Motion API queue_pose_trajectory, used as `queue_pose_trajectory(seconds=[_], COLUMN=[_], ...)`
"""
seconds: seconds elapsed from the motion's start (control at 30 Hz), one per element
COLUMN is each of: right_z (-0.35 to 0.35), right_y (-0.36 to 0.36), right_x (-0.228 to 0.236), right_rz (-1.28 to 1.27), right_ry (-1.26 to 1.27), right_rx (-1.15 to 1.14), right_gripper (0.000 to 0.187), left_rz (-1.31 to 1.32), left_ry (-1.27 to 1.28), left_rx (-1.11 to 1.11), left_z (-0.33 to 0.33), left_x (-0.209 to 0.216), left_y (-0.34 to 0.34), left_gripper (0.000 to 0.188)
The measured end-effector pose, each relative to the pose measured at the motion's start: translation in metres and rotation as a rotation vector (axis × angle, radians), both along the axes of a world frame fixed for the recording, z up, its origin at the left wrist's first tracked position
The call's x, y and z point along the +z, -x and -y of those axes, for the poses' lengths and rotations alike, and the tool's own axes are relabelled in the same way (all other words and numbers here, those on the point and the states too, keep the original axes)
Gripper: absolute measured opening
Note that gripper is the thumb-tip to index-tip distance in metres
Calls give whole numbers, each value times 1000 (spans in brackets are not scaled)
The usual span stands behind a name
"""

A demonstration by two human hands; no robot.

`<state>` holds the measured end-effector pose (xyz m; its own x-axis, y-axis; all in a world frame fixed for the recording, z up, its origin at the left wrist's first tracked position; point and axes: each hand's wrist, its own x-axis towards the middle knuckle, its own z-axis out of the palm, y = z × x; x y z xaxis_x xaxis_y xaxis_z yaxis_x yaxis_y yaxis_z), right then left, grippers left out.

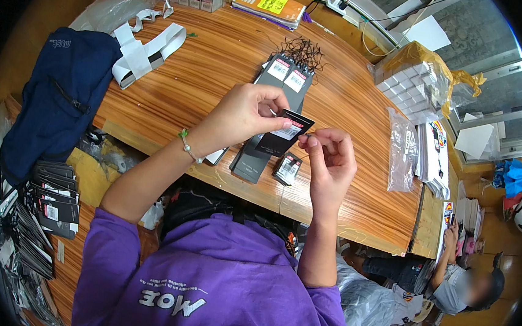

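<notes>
My left hand (254, 110) is closed on black hang tags (281, 141) with a white and red sticker, held tilted above the table. Close by the tags' right edge, my right hand (333, 159) pinches thumb and forefinger on a tiny dark bit, too small to make out. Beyond my hands lie rows of stickered hang tags (279, 68), their black strings (301, 51) bunched at the far end. Beneath the held tags rest long dark tags (248, 165) and a small stack of stickered tags (287, 170). My left wrist partly covers another tag.
The striped wooden table (214, 55) carries a white strap-like strip (147, 56), notebooks (268, 7), a plastic-wrapped block of small white boxes (411, 83) and a clear bag (401, 152). A navy bag (57, 98) and tag bundles (56, 199) lie left. Another person (463, 286) is at right.
</notes>
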<state>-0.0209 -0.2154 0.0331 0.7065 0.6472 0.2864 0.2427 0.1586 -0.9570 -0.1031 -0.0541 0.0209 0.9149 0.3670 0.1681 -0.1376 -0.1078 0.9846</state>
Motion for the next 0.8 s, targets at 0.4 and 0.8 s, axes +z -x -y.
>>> queue_pose_trajectory(seconds=[0.4, 0.8], right_z=[-14, -19], right_y=[7, 16], right_x=[-8, -10], right_rz=[554, 630], right_ry=[50, -9], right_rx=[-203, -296], right_gripper=[5, 8], left_rz=[59, 151], left_ry=[44, 75], left_rx=[-48, -21], left_z=[11, 21], left_x=[4, 7], left_y=[2, 8], left_gripper=[12, 14])
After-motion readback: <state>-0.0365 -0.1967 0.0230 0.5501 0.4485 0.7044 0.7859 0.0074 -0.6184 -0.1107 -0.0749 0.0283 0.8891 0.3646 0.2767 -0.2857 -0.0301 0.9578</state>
